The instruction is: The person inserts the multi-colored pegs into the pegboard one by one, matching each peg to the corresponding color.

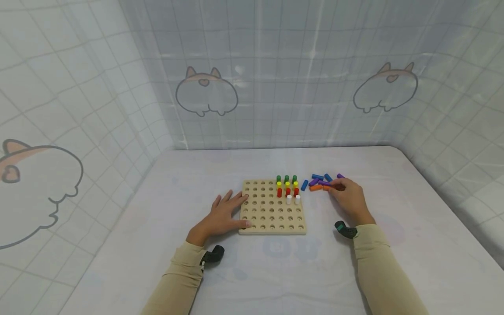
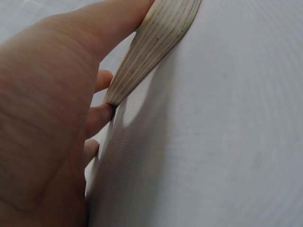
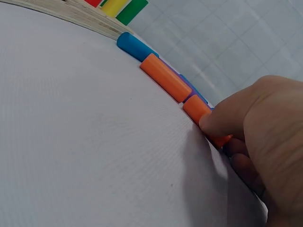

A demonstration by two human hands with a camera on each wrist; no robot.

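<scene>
A square wooden pegboard (image 1: 271, 214) lies on the white table. Green, yellow and red pegs (image 1: 287, 185) and two white ones (image 1: 293, 199) stand in its far right holes. My left hand (image 1: 225, 213) lies flat with straight fingers against the board's left edge (image 2: 156, 42). In the left wrist view, that left hand (image 2: 52, 123) fills the left side. My right hand (image 1: 346, 194) is at a loose pile of blue, purple and orange pegs (image 1: 318, 181) right of the board. Its thumb and fingers pinch an orange peg (image 3: 202, 115) lying on the table. A second orange peg (image 3: 165, 78) and a blue one (image 3: 135, 46) lie beside it.
The table is covered in a white cloth (image 1: 275, 271). Checked curtain walls with cartoon prints (image 1: 206, 94) close it in at the back and both sides. The board's edge (image 3: 71, 14) shows at the top of the right wrist view.
</scene>
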